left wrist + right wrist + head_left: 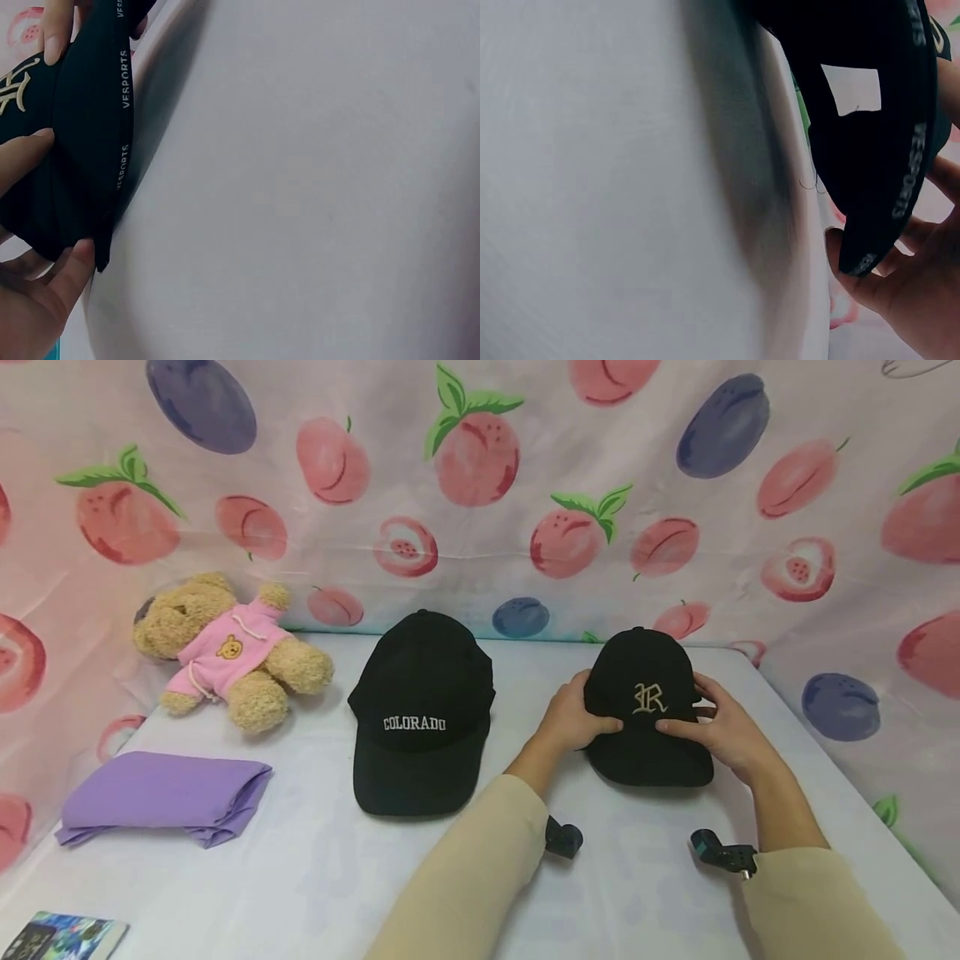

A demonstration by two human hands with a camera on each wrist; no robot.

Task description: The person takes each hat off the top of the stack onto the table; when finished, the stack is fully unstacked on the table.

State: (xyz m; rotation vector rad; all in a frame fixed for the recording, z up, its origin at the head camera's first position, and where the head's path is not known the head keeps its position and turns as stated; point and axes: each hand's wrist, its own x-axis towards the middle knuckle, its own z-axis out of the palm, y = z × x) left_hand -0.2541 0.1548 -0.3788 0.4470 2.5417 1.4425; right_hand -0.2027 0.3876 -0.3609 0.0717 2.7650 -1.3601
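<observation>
A black baseball cap (637, 752) with a gold embroidered R is held between both hands at the right of the table, its brim toward me. The left hand (573, 714) grips its left side, thumb across the front where crown meets brim. My right hand (723, 727) holds the opposite side, its thumb also on the front. In the left wrist view the brim edge of the cap (90, 127) carries white VESPORTS lettering. The right wrist view shows the underside of the cap (870, 150), with a pale rectangular patch, and the hand (922, 277) at its edge.
Left of the hands sits a second black cap (423, 768) marked COLORADO. A teddy bear (232, 652) in a pink hoodie lies at the back left, with a folded purple cloth (165, 793) before it. A colourful booklet (75, 935) lies at the front left corner.
</observation>
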